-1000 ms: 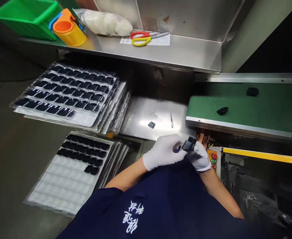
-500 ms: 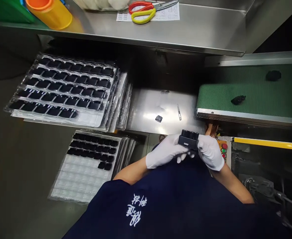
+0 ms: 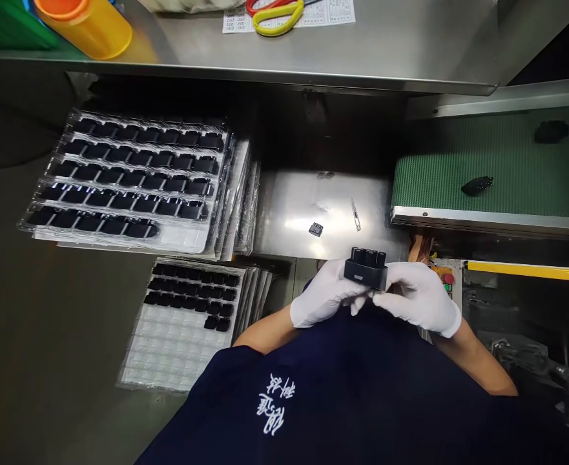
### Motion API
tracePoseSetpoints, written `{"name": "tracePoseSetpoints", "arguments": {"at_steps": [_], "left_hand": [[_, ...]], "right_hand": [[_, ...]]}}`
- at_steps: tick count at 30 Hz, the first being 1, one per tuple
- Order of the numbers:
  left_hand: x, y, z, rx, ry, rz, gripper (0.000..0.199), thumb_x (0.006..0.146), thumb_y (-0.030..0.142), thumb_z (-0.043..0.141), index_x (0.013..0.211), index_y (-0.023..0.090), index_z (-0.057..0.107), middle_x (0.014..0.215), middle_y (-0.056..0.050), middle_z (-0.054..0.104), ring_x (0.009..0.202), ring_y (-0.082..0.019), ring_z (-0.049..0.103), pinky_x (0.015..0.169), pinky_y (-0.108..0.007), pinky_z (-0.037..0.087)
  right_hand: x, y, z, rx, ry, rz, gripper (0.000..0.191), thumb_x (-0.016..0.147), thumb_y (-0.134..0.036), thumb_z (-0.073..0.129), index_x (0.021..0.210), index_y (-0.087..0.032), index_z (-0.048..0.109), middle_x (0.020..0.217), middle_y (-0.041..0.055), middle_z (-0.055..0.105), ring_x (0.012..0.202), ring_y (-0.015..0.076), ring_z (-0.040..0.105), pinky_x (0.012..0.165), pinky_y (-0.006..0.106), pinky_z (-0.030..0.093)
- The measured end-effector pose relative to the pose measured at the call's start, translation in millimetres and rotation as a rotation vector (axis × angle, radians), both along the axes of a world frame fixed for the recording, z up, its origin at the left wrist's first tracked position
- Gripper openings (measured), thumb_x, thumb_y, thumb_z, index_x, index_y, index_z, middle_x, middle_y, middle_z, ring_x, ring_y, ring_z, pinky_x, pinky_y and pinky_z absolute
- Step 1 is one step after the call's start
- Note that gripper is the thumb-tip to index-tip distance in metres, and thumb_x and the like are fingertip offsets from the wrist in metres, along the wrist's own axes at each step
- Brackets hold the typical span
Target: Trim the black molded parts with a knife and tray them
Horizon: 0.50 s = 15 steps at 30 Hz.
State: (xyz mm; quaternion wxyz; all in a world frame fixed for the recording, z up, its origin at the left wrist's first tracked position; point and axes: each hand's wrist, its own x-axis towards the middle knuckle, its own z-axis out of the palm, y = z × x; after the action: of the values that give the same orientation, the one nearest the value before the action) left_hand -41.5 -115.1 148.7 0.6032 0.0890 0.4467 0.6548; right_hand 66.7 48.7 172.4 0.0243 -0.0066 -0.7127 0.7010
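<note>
Black connector housing (image 3: 365, 268) — clamped between gloved left hand (image 3: 327, 294) and right hand (image 3: 418, 299) — hands together, just below it.

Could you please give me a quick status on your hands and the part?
Left hand, right hand gloved, both gripping black three-socket plastic block. Steel plate beyond, small black part and tweezers on it.

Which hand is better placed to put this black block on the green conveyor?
Probably the right hand: it sits nearer the green conveyor belt than the left hand, and both hands hold the black block.
</note>
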Motion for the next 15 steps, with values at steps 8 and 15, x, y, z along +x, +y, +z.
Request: {"name": "tracePoseSetpoints", "arguments": {"at_steps": [8,15], "left_hand": [[-4.9,0.7,4.3,-0.04,0.086,0.058,0.033,0.071,0.04,0.082,0.073,0.014,0.062,0.055,0.002,0.059,0.045,-0.01,0.052,0.045,-0.022,0.04],[-3.7,6.4,1.5,-0.032,0.086,0.03,0.027,0.074,0.036,0.077,0.074,0.014,0.062,0.057,0.001,0.06,0.044,-0.009,0.051,0.042,-0.021,0.04]], "right_hand": [[10.7,18.7,-10.3,0.066,-0.003,-0.048,0.027,0.101,-0.038,0.063,0.085,-0.02,0.076,0.068,0.0025,0.07,0.061,0.0155,0.063,0.06,0.029,0.05],[5.8,11.0,-15.2,-0.06,-0.019,-0.113,0.06,0.104,-0.057,0.05,0.06,-0.019,0.065,0.062,0.005,0.065,0.058,0.0169,0.06,0.061,0.031,0.049]]}}
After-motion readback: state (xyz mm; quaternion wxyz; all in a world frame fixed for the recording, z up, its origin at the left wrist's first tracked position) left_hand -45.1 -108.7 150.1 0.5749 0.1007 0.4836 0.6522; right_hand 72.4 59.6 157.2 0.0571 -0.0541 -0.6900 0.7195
